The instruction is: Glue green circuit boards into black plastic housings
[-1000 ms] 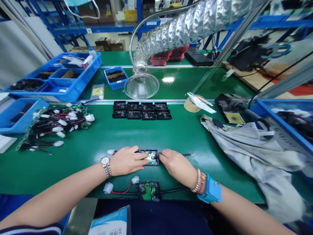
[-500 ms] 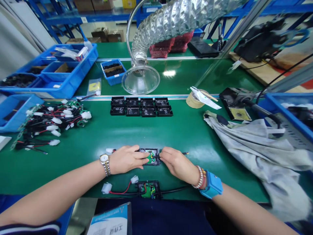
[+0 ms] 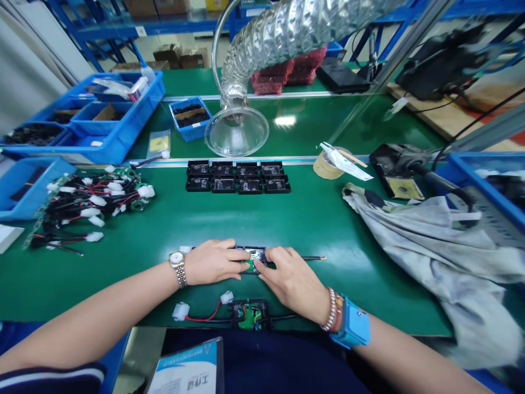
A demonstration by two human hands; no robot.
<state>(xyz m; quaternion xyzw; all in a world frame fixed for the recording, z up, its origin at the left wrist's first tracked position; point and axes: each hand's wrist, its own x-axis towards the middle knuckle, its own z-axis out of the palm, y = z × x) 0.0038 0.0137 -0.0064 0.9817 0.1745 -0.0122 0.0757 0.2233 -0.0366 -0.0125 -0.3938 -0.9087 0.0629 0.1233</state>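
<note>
On the green table, a small black case [image 3: 256,254] holds a green circuit board. My left hand [image 3: 217,261] grips its left side, fingers over the board. My right hand [image 3: 289,273] has its thumb on the board and its fingers curled at the case's right end. A black cable [image 3: 314,258] with bare wire tips sticks out to the right beyond my right hand. Nearer the table's front edge lies a second black case [image 3: 250,316] with a board, red wires and white connectors [image 3: 181,312] on its left and a black cable on its right.
Black trays [image 3: 238,184] stand in two rows ahead. Wired boards [image 3: 94,200] are heaped at left beside blue bins [image 3: 117,137]. A clear extraction hood [image 3: 237,134] hangs over the table. At right are a tape roll [image 3: 328,166] and grey cloth [image 3: 426,241].
My right thumb has moved left onto the board, with my right hand closer to my left. More of the cable's end shows on the right. The view has shifted slightly.
</note>
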